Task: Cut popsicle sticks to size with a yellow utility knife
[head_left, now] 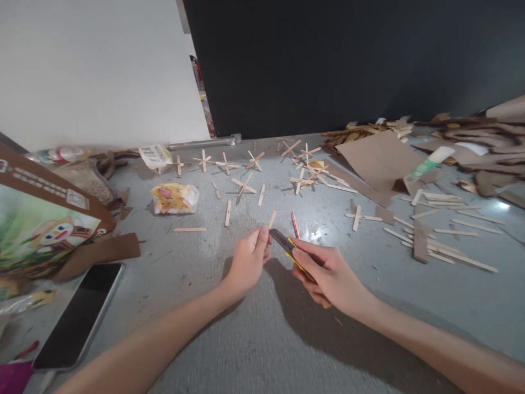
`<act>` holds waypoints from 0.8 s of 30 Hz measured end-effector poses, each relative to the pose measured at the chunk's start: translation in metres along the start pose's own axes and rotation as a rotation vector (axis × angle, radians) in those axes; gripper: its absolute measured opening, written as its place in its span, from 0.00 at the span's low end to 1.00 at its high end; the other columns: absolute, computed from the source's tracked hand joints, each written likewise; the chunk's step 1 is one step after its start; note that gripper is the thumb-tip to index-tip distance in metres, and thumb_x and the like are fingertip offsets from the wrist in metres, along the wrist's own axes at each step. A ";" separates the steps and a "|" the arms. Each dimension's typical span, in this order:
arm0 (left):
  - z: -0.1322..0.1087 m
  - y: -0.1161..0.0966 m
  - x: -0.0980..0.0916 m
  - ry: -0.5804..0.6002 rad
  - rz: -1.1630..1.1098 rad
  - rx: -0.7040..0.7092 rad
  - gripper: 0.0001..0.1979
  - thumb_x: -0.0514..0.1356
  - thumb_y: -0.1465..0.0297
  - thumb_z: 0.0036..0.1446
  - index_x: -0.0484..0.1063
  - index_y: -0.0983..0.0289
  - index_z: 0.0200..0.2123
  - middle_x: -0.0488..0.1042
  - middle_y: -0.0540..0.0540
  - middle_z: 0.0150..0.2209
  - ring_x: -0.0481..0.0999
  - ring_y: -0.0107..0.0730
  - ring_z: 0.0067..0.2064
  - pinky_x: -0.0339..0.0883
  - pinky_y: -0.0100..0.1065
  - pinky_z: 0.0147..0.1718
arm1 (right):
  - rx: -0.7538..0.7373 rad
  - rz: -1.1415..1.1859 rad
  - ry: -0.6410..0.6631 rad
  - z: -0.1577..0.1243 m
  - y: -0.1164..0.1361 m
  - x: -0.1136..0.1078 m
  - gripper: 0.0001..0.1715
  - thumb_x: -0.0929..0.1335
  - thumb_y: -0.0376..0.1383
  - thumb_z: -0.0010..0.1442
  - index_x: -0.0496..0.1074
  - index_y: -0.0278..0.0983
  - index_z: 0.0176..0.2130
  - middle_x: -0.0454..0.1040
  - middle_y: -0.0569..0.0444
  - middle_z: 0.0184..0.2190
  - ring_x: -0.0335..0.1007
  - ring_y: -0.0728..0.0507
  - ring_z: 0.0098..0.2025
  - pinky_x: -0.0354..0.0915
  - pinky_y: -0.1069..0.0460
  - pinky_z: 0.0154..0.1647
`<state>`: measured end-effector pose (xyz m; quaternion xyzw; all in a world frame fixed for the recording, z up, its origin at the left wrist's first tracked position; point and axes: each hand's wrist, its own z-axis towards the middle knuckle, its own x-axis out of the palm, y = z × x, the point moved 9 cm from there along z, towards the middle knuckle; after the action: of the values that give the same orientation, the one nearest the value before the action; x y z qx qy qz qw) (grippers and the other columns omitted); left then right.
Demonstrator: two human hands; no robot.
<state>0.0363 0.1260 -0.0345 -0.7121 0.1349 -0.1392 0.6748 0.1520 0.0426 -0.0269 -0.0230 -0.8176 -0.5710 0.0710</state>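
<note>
Between the thumb and fingers of my left hand (249,258) is a small wooden stick (272,219), its upper end pointing away from me. My right hand (324,273) is wrapped round a yellow and black utility knife (292,250). The front end of the knife meets the stick near my left fingertips; its blade is too small to make out. Just beyond the knife lies a red striped stick (294,224). Loose flat sticks (228,213) and crossed-stick pieces (244,187) are on the grey surface beyond my hands.
A phone (77,317) and a printed brown bag (49,219) are on the left. A yellow and clear packet (175,198) lies left of centre. At right are loose sticks (455,231), brown cardboard (373,164) and a green-white tube (431,163). A black panel (348,65) stands behind.
</note>
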 end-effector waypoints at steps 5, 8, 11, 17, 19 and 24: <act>-0.006 0.000 0.005 -0.008 -0.009 0.001 0.31 0.52 0.37 0.62 0.61 0.60 0.29 0.50 0.40 0.18 0.52 0.23 0.19 0.49 0.28 0.19 | -0.032 0.003 -0.005 -0.008 -0.004 0.013 0.26 0.68 0.59 0.65 0.62 0.41 0.34 0.63 0.64 0.23 0.48 0.56 0.15 0.54 0.59 0.11; -0.009 -0.003 0.006 -0.014 0.010 0.016 0.31 0.51 0.37 0.63 0.61 0.60 0.28 0.51 0.41 0.18 0.52 0.23 0.19 0.50 0.28 0.19 | -0.055 -0.016 -0.009 -0.009 -0.006 0.018 0.26 0.66 0.58 0.66 0.61 0.41 0.33 0.62 0.64 0.22 0.48 0.56 0.15 0.55 0.59 0.12; -0.010 -0.005 0.006 -0.022 0.027 0.036 0.31 0.51 0.38 0.64 0.58 0.59 0.27 0.52 0.41 0.18 0.55 0.24 0.20 0.52 0.29 0.20 | -0.043 -0.037 -0.024 -0.010 -0.006 0.018 0.24 0.66 0.57 0.66 0.62 0.41 0.35 0.61 0.65 0.21 0.46 0.56 0.15 0.52 0.59 0.12; -0.008 -0.005 0.005 -0.013 0.050 0.057 0.30 0.50 0.39 0.66 0.58 0.59 0.27 0.54 0.42 0.18 0.56 0.24 0.20 0.54 0.29 0.21 | -0.003 -0.049 -0.003 -0.009 -0.006 0.015 0.25 0.67 0.58 0.66 0.62 0.41 0.35 0.60 0.65 0.22 0.43 0.57 0.16 0.47 0.60 0.12; -0.007 -0.004 0.005 -0.004 0.028 0.054 0.30 0.50 0.40 0.66 0.61 0.60 0.28 0.52 0.41 0.17 0.55 0.24 0.19 0.53 0.29 0.20 | -0.003 -0.033 0.015 -0.008 -0.005 0.013 0.25 0.67 0.58 0.66 0.61 0.41 0.35 0.60 0.65 0.21 0.42 0.57 0.16 0.46 0.60 0.12; -0.005 -0.008 0.005 0.023 -0.063 0.060 0.29 0.53 0.40 0.65 0.63 0.60 0.28 0.49 0.40 0.17 0.54 0.24 0.19 0.52 0.28 0.19 | -0.020 0.001 0.056 -0.003 -0.001 0.009 0.26 0.67 0.58 0.66 0.61 0.41 0.34 0.61 0.63 0.23 0.42 0.57 0.16 0.45 0.59 0.13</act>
<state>0.0391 0.1201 -0.0264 -0.6940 0.1159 -0.1725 0.6893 0.1428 0.0395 -0.0254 -0.0079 -0.8096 -0.5794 0.0939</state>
